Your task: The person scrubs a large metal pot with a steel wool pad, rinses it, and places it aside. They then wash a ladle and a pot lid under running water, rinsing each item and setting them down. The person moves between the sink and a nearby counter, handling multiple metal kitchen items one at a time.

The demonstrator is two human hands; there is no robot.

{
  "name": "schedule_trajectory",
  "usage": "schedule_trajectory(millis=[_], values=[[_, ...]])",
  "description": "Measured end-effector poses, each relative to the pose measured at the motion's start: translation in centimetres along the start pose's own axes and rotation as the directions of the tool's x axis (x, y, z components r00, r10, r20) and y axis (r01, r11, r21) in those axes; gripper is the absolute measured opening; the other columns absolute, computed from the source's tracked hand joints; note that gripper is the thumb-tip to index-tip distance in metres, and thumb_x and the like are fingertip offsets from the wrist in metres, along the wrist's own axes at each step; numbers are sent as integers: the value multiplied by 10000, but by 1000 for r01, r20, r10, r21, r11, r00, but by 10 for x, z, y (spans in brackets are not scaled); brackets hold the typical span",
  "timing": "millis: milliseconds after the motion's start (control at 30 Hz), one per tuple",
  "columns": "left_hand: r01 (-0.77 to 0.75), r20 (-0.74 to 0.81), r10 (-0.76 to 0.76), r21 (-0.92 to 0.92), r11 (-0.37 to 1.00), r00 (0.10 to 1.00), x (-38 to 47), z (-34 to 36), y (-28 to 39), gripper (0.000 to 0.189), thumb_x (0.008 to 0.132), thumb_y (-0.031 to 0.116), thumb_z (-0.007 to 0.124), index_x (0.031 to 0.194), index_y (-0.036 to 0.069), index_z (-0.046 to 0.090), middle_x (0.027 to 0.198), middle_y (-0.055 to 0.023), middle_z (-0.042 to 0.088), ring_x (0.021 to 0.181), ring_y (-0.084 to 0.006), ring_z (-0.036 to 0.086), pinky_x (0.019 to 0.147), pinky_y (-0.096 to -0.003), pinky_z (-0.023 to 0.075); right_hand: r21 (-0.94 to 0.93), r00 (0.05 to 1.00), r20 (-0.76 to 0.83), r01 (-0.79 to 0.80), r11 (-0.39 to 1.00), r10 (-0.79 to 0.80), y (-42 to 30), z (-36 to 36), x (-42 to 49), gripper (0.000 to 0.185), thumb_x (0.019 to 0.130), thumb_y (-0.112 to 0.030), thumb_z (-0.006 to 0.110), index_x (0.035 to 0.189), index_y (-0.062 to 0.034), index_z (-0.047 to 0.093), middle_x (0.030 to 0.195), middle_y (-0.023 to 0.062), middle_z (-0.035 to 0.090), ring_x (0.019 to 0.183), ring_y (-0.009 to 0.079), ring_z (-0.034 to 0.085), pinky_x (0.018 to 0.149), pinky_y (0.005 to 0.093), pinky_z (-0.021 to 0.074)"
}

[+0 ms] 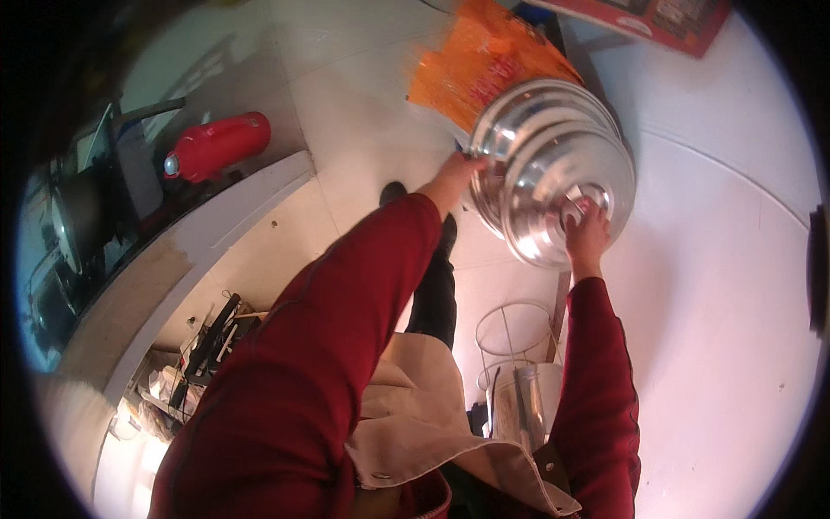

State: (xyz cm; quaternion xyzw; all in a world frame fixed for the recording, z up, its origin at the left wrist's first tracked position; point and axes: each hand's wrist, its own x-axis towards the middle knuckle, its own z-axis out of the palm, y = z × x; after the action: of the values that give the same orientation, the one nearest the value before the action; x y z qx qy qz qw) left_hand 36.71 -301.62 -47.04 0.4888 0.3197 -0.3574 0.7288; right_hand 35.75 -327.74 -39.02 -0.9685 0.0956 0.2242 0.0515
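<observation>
My right hand point(587, 233) grips the handle at the centre of a round, shiny stainless steel lid point(551, 168). The lid is tilted toward me. Behind and beneath it sits a wider metal vessel, probably a pot or steamer point(512, 123), with a stepped rim. At that vessel's left side is my left hand point(457, 178), its fingers curled at the edge. The lid and vessel hide part of those fingers. An orange plastic bag point(493, 58) with printing lies just beyond the metalware.
A red bottle point(224, 146) lies on a dark counter at left. Clutter point(207, 350) fills a space under the white ledge point(253, 207). Near my right forearm stand a wire frame point(515, 331) and a metal cylinder point(519, 402). A red printed box point(674, 23) is at upper right, by the white wall point(726, 259).
</observation>
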Motion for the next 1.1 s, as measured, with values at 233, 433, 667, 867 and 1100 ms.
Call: schedule_trajectory(millis=[233, 433, 667, 867, 1100], values=[[-3, 227, -32, 154, 988, 973, -21, 12, 24, 579, 781, 515, 660, 1071, 14, 632, 958, -84, 642, 894, -199, 564, 831, -340, 411, 287, 994, -65, 105, 952, -90, 10, -14, 8, 274, 805, -84, 613, 1054, -102, 501, 1027, 71, 645, 960, 291, 608, 795, 398, 472], [-55, 172, 56, -15, 998, 984, -40, 24, 33, 467, 855, 441, 612, 938, -18, 649, 838, -92, 633, 729, -203, 584, 680, -335, 464, 339, 988, 41, 124, 933, -146, 5, -33, -6, 332, 863, -131, 589, 1161, -67, 455, 999, 129, 638, 919, 278, 627, 779, 373, 473], [-196, -125, 212, 125, 973, 969, -156, -2, 37, 453, 856, 448, 596, 837, -3, 612, 699, -12, 524, 617, -119, 435, 561, -304, 384, 387, 973, 150, 106, 916, -176, -35, -91, -62, 347, 870, -118, 555, 1192, -43, 450, 935, 153, 621, 820, 318, 601, 765, 376, 464], [-101, -381, 24, -186, 977, 924, -320, -39, 47, 670, 826, 511, 619, 999, -131, 540, 871, -97, 537, 791, -176, 462, 709, -346, 422, 431, 842, 49, 467, 772, -537, -121, -179, -109, 348, 873, -150, 557, 1196, -46, 480, 977, 174, 604, 882, 340, 577, 789, 393, 454], [-299, -744, 154, -63, 952, 650, -383, -44, 47, 535, 864, 483, 570, 755, -40, 607, 646, -101, 579, 594, -193, 544, 566, -351, 433, 630, 547, 280, 515, 581, -789, -260, -317, -133, 314, 848, -165, 610, 1124, -30, 544, 892, 71, 603, 828, 171, 552, 726, 309, 453]])
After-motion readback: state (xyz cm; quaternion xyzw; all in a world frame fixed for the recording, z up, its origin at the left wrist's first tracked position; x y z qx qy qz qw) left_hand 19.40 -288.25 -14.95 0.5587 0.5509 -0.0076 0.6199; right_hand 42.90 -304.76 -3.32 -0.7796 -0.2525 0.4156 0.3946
